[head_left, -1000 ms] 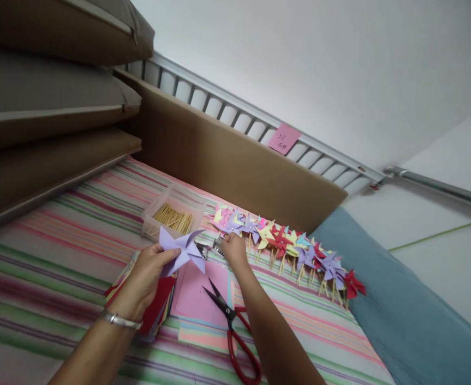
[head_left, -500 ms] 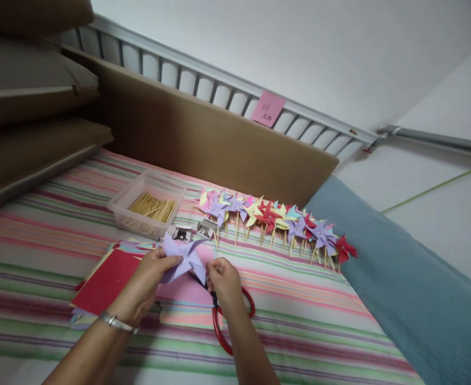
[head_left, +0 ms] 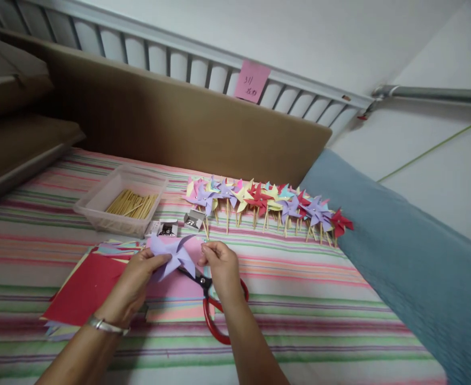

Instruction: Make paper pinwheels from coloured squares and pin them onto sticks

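Note:
My left hand (head_left: 139, 272) pinches a light purple paper pinwheel (head_left: 176, 255) between thumb and fingers, its blades folded towards the middle. Just right of the pinwheel, my right hand (head_left: 221, 264) has thumb and fingertips pressed together; whatever is between them is too small to make out. Beneath both hands lie red-handled scissors (head_left: 215, 326), blades pointing to the pinwheel, on pink paper sheets (head_left: 171, 291). A stack of coloured paper with red on top (head_left: 85, 289) lies under my left forearm's side. Two small open boxes of metal pins (head_left: 168, 228) stand just beyond the pinwheel.
A clear plastic box (head_left: 86, 208) holds short wooden sticks (head_left: 133, 204). Finished pinwheels on sticks (head_left: 259, 199) lie in a row at the back right. A cardboard panel (head_left: 179, 123) stands behind, brown packages (head_left: 22, 144) at left. Striped cloth (head_left: 319, 321) covers the table.
The view has shifted a little, so most things sit further left and higher. My hands keep nearly the same pose, the pinwheel still in the left and the right pinched beside it.

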The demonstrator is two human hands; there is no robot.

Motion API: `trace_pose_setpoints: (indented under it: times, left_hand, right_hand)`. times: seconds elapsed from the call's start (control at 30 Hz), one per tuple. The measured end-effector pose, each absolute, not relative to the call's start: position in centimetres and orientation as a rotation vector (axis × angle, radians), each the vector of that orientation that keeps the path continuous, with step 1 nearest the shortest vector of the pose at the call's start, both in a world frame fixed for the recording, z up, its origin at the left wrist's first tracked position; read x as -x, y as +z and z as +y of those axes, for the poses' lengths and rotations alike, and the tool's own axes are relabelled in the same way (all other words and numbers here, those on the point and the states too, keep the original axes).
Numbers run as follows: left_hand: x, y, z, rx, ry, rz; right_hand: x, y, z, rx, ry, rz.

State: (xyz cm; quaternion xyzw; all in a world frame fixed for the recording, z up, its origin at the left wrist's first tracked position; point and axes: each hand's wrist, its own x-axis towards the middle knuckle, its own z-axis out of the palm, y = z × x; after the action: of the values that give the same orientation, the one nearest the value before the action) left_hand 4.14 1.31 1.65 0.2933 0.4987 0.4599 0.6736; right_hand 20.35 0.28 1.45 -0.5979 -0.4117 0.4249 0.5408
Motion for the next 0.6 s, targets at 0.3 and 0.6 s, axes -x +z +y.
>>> trace_pose_setpoints:
  times: [0.3, 0.6]
  left_hand:
    - [-4.0, 1.5, 1.0, -0.607, 1.135, 1.12]
    - [-4.4, 1.2, 0.6, -0.579, 1.164, 1.078]
  right_hand:
    - [-19.4, 2.6, -1.5, 1.331, 0.943, -1.14]
    - [-18.3, 2.9, -2.3, 1.313, 0.715, -1.422]
